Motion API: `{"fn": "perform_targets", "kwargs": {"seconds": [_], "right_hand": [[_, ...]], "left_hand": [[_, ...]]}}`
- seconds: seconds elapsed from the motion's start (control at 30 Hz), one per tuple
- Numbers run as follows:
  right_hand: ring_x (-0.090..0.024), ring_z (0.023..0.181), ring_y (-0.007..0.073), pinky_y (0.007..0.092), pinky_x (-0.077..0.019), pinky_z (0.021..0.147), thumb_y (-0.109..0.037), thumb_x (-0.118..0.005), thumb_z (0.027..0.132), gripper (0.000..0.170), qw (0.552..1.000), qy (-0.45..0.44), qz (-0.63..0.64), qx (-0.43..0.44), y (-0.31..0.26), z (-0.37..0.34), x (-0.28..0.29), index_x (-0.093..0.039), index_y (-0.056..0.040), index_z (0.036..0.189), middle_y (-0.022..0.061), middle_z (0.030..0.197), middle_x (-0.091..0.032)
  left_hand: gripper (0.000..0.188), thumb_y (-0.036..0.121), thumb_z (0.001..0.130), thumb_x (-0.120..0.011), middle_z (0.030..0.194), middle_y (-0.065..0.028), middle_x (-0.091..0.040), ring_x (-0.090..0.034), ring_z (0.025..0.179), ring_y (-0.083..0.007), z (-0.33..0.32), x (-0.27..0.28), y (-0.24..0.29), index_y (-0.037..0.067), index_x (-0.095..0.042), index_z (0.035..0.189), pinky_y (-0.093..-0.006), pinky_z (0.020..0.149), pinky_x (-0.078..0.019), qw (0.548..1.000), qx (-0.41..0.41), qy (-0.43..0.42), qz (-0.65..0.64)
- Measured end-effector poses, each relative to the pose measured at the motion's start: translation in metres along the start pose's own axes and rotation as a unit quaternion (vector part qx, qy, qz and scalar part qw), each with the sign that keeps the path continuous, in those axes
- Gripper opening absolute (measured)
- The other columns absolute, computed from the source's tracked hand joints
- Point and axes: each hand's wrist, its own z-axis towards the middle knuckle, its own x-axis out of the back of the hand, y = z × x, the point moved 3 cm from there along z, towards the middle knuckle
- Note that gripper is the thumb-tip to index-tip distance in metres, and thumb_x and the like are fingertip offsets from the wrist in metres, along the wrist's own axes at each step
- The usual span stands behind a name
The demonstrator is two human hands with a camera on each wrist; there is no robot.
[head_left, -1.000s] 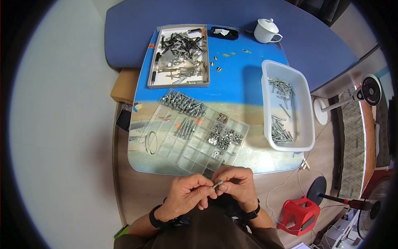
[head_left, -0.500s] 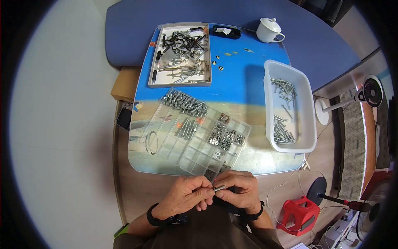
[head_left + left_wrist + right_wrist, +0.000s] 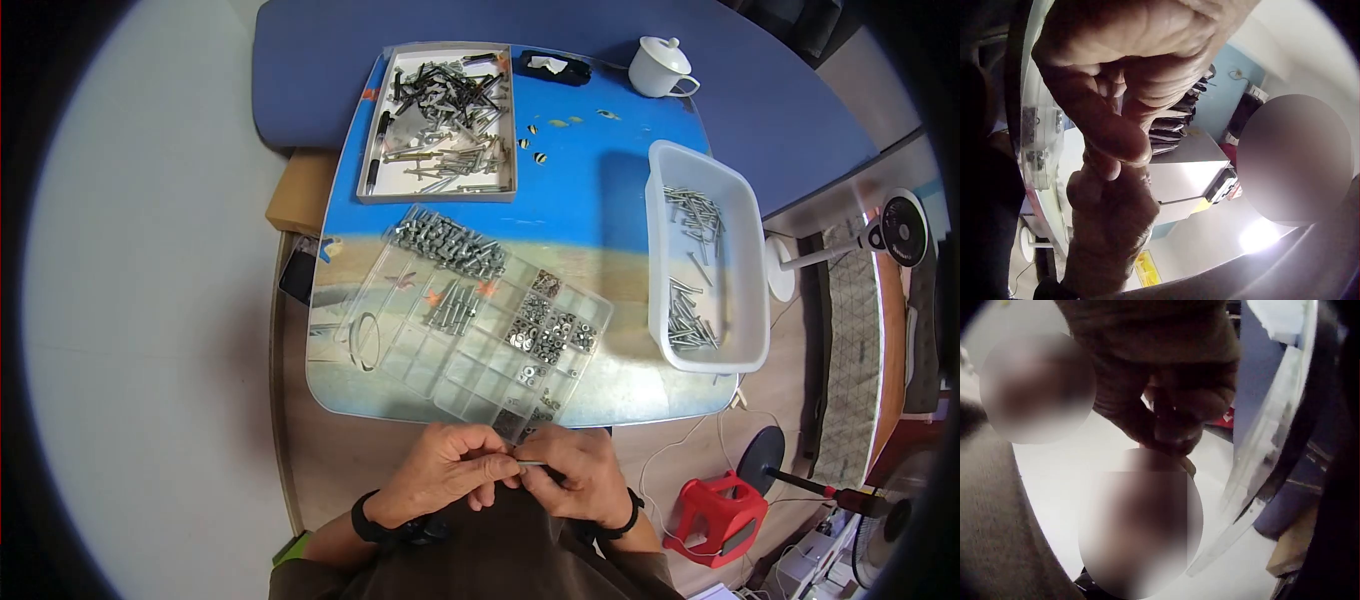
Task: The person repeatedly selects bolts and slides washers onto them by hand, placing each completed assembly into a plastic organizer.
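Note:
A slim silvery bolt (image 3: 532,463) lies between my two hands, just beyond the table's front edge. My left hand (image 3: 452,472) pinches one end with thumb and forefinger. My right hand (image 3: 578,472) has its fingers curled at the other end, covering most of the bolt. In the left wrist view the fingertips of both hands meet, and the bolt is hidden there. Right by the hands is a clear divided organizer (image 3: 470,375), with bolts, washers and nuts in several compartments.
A white plastic tub (image 3: 757,300) with long bolts stands on the right of the table. At the back left is a shallow box (image 3: 515,150) of mixed screws and pens. A lidded white cup (image 3: 655,70) and black tissue pack (image 3: 570,72) stand behind.
My right hand has turned and closed further over the bolt, so less of its shaft shows. The left hand keeps its pinch. The head view has shifted slightly.

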Motion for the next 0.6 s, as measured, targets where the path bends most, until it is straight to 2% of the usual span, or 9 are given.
{"fn": "perform_targets", "kwargs": {"seconds": [0.03, 0.1, 0.17, 0.23, 0.3, 0.33, 0.4, 0.43, 0.6], "right_hand": [[-0.066, 0.063, 0.0233, 0.0302, -0.0508, 0.051, 0.0, -0.074, 0.076, 0.018, 1.0, -0.003, 0.002, -0.002, -0.007, 0.002, 0.002, -0.068, -0.0036, 0.093, 0.0104, 0.08, -0.066], [-0.068, 0.063, 0.0255, 0.0327, -0.0542, 0.056, 0.0, -0.075, 0.071, 0.02, 0.989, -0.031, -0.143, -0.03, -0.018, 0.006, 0.005, -0.067, -0.0025, 0.089, 0.0097, 0.08, -0.067], [-0.067, 0.062, 0.0251, 0.0325, -0.0534, 0.054, -0.003, -0.074, 0.073, 0.02, 0.986, -0.048, -0.159, -0.014, -0.017, 0.005, 0.006, -0.068, -0.0034, 0.092, 0.0094, 0.081, -0.067], [-0.066, 0.061, 0.0248, 0.0322, -0.0526, 0.052, -0.005, -0.073, 0.075, 0.02, 0.983, -0.066, -0.174, 0.004, -0.014, 0.007, 0.009, -0.068, -0.0043, 0.095, 0.009, 0.083, -0.067], [-0.067, 0.061, 0.0255, 0.0334, -0.0532, 0.054, -0.004, -0.074, 0.074, 0.024, 0.996, -0.019, -0.091, -0.011, -0.011, 0.014, 0.02, -0.068, -0.0037, 0.097, 0.0096, 0.085, -0.068], [-0.067, 0.061, 0.0255, 0.0334, -0.0532, 0.054, -0.004, -0.074, 0.074, 0.024, 0.996, -0.021, -0.09, -0.013, -0.01, 0.018, 0.025, -0.068, -0.0037, 0.097, 0.0096, 0.085, -0.068], [-0.067, 0.063, 0.026, 0.0338, -0.0536, 0.055, -0.001, -0.075, 0.073, 0.028, 0.983, 0.044, -0.158, -0.078, -0.003, 0.023, 0.041, -0.069, -0.0039, 0.1, 0.0099, 0.086, -0.068], [-0.067, 0.064, 0.0264, 0.0337, -0.0534, 0.055, 0.002, -0.075, 0.073, 0.029, 0.976, 0.063, -0.189, -0.083, 0.007, 0.024, 0.043, -0.069, -0.0036, 0.101, 0.0102, 0.086, -0.068], [-0.067, 0.064, 0.0275, 0.0355, -0.053, 0.054, 0.003, -0.074, 0.074, 0.028, 0.95, 0.069, -0.3, -0.054, 0.03, 0.039, 0.051, -0.069, -0.0041, 0.101, 0.0103, 0.087, -0.068]], "left_hand": [[0.019, 0.015, 0.096, -0.066, 0.079, -0.0101, -0.072, -0.065, 0.056, -0.0099, 0.001, 0.0, -0.002, -0.004, -0.065, 0.094, -0.0225, 0.047, -0.0528, 1.0, 0.001, 0.0, 0.006], [0.02, 0.017, 0.096, -0.066, 0.08, -0.0082, -0.072, -0.064, 0.056, -0.0084, 0.001, 0.001, -0.003, -0.003, -0.067, 0.096, -0.0221, 0.046, -0.0526, 1.0, 0.005, 0.001, 0.009], [0.018, 0.015, 0.096, -0.066, 0.08, -0.0088, -0.072, -0.064, 0.056, -0.0084, 0.002, 0.002, 0.0, -0.003, -0.067, 0.098, -0.022, 0.046, -0.0523, 0.999, -0.006, -0.004, 0.034], [0.017, 0.013, 0.096, -0.066, 0.081, -0.0097, -0.072, -0.064, 0.057, -0.0087, 0.001, 0.004, 0.003, -0.003, -0.067, 0.099, -0.0218, 0.047, -0.0523, 1.0, -0.004, -0.011, 0.007], [0.016, 0.011, 0.096, -0.065, 0.082, -0.0107, -0.072, -0.064, 0.057, -0.0091, 0.0, 0.008, 0.006, -0.004, -0.067, 0.099, -0.0217, 0.048, -0.0524, 1.0, 0.0, -0.017, -0.021], [0.015, 0.01, 0.096, -0.065, 0.084, -0.0123, -0.072, -0.064, 0.058, -0.0095, 0.0, 0.012, 0.007, -0.004, -0.067, 0.1, -0.0217, 0.049, -0.0524, 0.999, 0.009, -0.019, -0.046], [0.015, 0.008, 0.096, -0.065, 0.085, -0.0138, -0.072, -0.065, 0.059, -0.01, 0.0, 0.018, 0.007, -0.005, -0.066, 0.101, -0.0217, 0.05, -0.0524, 0.997, 0.019, -0.021, -0.074], [0.015, 0.007, 0.095, -0.065, 0.086, -0.015, -0.072, -0.065, 0.059, -0.0103, 0.001, 0.022, 0.008, -0.006, -0.066, 0.102, -0.0219, 0.05, -0.0524, 0.997, 0.002, -0.007, -0.081], [0.015, 0.005, 0.094, -0.066, 0.087, -0.0176, -0.072, -0.065, 0.058, -0.0116, 0.004, 0.04, 0.01, -0.007, -0.065, 0.104, -0.0231, 0.05, -0.0524, 0.995, -0.033, 0.046, -0.08]]}}
